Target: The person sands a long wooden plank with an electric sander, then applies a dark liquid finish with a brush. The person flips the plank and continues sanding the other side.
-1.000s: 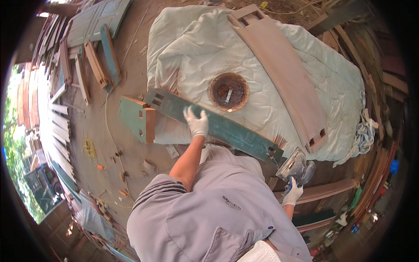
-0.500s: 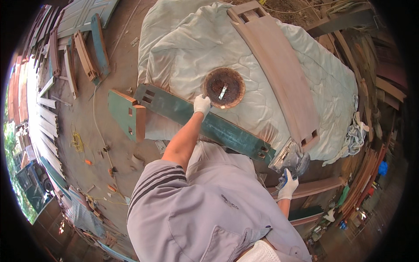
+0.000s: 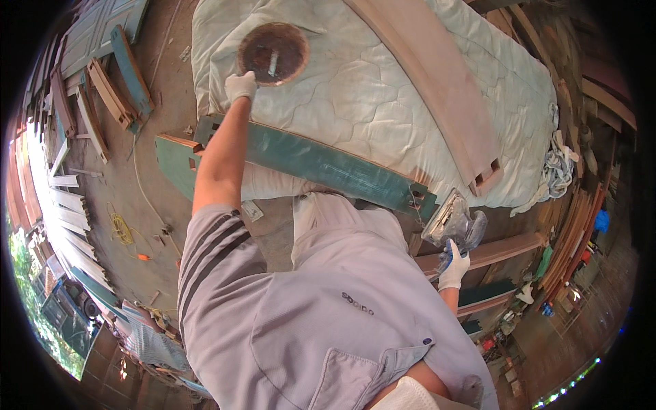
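Note:
My left hand (image 3: 242,86), in a white glove, is closed at the near rim of a round, rusty brown pan (image 3: 295,65). Inside the pan lies a small pale strip (image 3: 273,63). In my gloved right hand (image 3: 454,265) is a dusty power sander (image 3: 456,224), held beside the right end of a green-painted board (image 3: 321,167). That board has slots near its ends and lies across in front of me, its left end partly hidden behind my left forearm.
A white quilt (image 3: 369,116) spreads under the pan, with a sanded curved wooden plank (image 3: 437,82) on its right part. A second green slotted piece (image 3: 176,164) stands at the left. Cords (image 3: 123,229) and several timbers (image 3: 113,96) lie on the floor there.
My left hand has shifted the pan leftward and farther away over the quilt. The sander has come slightly away from the board end and its pad now faces more to the left.

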`<state>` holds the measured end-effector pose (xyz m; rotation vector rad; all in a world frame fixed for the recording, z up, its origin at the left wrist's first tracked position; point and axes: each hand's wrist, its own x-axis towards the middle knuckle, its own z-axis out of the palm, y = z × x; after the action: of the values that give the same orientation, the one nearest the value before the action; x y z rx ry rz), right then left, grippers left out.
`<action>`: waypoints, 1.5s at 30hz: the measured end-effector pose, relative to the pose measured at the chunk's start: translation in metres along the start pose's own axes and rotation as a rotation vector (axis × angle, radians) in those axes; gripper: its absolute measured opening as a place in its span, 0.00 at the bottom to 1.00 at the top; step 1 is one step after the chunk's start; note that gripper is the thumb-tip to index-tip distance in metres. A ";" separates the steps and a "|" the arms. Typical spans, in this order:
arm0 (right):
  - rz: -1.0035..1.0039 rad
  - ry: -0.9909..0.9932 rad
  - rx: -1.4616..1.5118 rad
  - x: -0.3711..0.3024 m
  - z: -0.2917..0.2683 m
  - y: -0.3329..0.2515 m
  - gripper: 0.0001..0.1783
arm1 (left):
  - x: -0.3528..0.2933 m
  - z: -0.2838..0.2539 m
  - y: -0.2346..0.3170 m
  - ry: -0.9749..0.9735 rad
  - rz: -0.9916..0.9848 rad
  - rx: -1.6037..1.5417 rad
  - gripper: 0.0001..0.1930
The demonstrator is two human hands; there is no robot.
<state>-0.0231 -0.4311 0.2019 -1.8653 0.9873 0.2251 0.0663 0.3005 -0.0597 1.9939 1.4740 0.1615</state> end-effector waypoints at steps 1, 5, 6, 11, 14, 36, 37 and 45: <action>0.000 -0.018 0.000 0.002 0.000 0.001 0.16 | 0.024 -0.002 -0.026 0.021 -0.057 0.008 0.25; 0.048 -0.116 0.013 0.015 0.010 0.014 0.15 | 0.064 -0.027 -0.121 0.049 -0.273 -0.400 0.23; 0.050 -0.041 -0.024 -0.002 0.006 0.009 0.15 | 0.023 0.007 -0.108 0.046 -0.221 -0.198 0.27; 0.082 0.074 0.048 -0.028 -0.011 0.043 0.15 | -0.206 -0.038 -0.006 -0.803 1.254 0.810 0.44; 0.083 0.034 0.050 -0.026 -0.012 0.047 0.15 | -0.233 -0.005 -0.061 -0.898 1.396 0.977 0.53; 0.105 0.138 0.298 0.073 -0.041 0.066 0.11 | -0.161 0.093 0.059 -1.455 0.944 0.710 0.46; 0.093 0.136 0.311 0.094 -0.041 0.055 0.11 | -0.167 0.077 0.066 -1.349 0.925 0.698 0.38; -0.200 0.244 0.052 0.310 -0.008 0.000 0.17 | -0.182 0.076 -0.043 -0.339 0.770 0.815 0.33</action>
<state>0.1774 -0.6030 0.0387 -1.9597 0.9495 -0.1493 -0.0002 0.1124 -0.0950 2.9673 0.5008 -0.5160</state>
